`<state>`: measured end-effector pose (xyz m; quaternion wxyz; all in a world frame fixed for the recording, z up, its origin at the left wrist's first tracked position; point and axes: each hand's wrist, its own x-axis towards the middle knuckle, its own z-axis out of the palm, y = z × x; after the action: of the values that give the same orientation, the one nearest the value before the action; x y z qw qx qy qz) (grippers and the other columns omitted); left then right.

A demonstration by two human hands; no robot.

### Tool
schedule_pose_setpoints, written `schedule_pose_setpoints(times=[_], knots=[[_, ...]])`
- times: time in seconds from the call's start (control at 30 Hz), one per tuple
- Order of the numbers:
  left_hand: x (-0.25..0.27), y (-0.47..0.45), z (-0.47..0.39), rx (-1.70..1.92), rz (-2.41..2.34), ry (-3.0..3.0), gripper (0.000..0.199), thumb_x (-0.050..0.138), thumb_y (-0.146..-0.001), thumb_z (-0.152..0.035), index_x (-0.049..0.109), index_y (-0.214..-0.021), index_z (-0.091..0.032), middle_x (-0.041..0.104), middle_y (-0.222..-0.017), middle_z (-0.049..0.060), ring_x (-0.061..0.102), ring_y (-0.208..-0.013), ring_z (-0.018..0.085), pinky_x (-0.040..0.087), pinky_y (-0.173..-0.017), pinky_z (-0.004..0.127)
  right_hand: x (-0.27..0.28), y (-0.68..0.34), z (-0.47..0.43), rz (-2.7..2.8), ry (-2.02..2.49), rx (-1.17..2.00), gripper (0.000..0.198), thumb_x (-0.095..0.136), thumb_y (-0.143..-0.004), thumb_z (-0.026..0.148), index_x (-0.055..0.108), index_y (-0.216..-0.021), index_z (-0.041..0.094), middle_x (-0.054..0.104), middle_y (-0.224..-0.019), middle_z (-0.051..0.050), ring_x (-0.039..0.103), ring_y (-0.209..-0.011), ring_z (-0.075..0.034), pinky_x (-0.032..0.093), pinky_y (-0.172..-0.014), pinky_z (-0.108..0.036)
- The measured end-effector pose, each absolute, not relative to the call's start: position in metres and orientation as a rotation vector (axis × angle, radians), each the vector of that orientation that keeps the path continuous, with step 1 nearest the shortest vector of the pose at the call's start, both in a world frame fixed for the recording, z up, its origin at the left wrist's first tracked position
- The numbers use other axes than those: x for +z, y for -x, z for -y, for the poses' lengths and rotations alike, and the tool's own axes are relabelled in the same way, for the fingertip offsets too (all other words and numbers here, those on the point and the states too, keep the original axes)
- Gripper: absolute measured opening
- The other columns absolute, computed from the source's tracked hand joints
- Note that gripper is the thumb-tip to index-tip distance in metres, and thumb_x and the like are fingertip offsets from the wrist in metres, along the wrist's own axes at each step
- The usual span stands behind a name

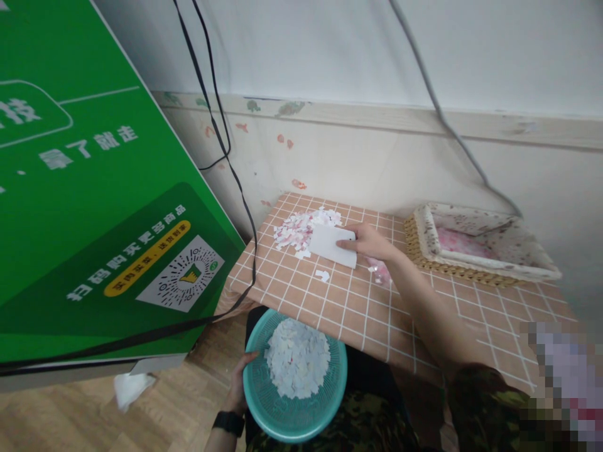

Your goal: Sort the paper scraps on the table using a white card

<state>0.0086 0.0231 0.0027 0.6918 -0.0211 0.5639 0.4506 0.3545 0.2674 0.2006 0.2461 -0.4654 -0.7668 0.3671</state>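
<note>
On the checked tabletop, my right hand (365,242) pinches a white card (332,243) at its right end. The card's left edge meets a pile of small white and pink paper pieces (299,229). A few loose scraps (323,275) lie in front of the card. Below the table edge, my left hand (242,373) grips the rim of a green plastic basket (264,414) from the left. A heap of small white paper pieces (298,358) fills the middle of this basket, which sits over my lap.
A fabric-lined wicker basket (490,275) with pink contents stands at the table's right, against the wall. A clear packet with pink bits (379,271) lies near my right wrist. A large green panel (94,188) and a hanging black cable (242,188) border the left side.
</note>
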Motion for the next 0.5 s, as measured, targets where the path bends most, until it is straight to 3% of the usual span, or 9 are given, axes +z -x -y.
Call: schedule_pose_setpoints(times=[0.17,0.37,0.5], knots=[[-0.003,-0.006,-0.022,1.015,-1.243,0.065,0.016,0.068,-0.066,-0.025,0.07,-0.072,-0.01,0.07,-0.057,0.007,0.063,-0.052,0.023,0.05,-0.054,0.035,0.197,-0.354,-0.269,1.998,1.409,0.858,0.018,0.058,-0.072,0.031,0.062,-0.07,0.013,0.053,-0.058,0.001,0.045,-0.052,-0.01,0.033,-0.048,-0.024],[-0.01,-0.004,-0.022,1.0,-1.22,0.076,0.017,0.068,-0.067,-0.026,0.069,-0.072,-0.01,0.07,-0.058,0.008,0.064,-0.053,0.023,0.05,-0.056,0.035,0.187,-0.342,-0.267,2.01,1.251,1.042,0.024,0.058,-0.074,0.033,0.067,-0.086,0.014,0.06,-0.068,-0.002,0.05,-0.059,-0.013,0.039,-0.052,-0.026],[-0.007,-0.004,-0.022,1.011,-1.201,0.085,0.018,0.07,-0.065,-0.026,0.069,-0.072,-0.01,0.071,-0.06,0.008,0.065,-0.056,0.025,0.049,-0.056,0.036,0.185,-0.338,-0.265,1.967,1.276,1.042,0.024,0.06,-0.074,0.033,0.067,-0.085,0.013,0.06,-0.068,-0.002,0.051,-0.06,-0.014,0.041,-0.053,-0.026]])
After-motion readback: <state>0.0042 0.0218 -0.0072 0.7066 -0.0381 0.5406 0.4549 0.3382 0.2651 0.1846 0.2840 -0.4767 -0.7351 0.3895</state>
